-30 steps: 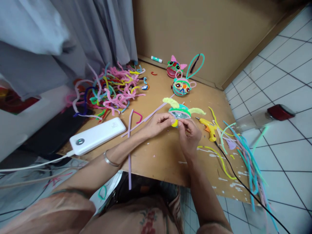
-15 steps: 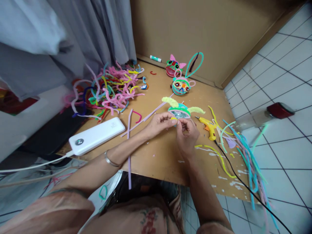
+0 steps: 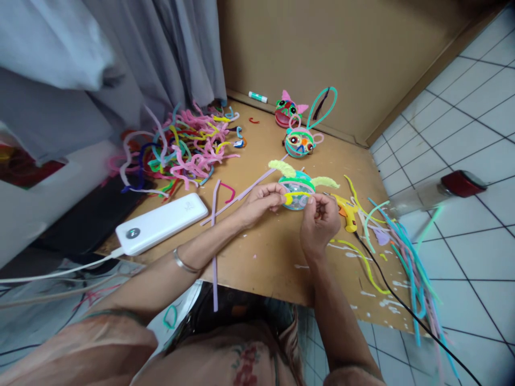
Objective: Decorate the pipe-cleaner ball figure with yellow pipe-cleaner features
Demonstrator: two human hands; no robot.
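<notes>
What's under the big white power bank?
The white power bank lies flat on the brown cardboard sheet, with a white cable at its near end. Anything directly beneath it is covered.

I am reaching both forearms forward, the left one wearing a bangle at the wrist. My left hand (image 3: 259, 201) is pinching with thumb and fingertips, and my right hand (image 3: 319, 222), just beside it, is curling its fingers shut.
</notes>
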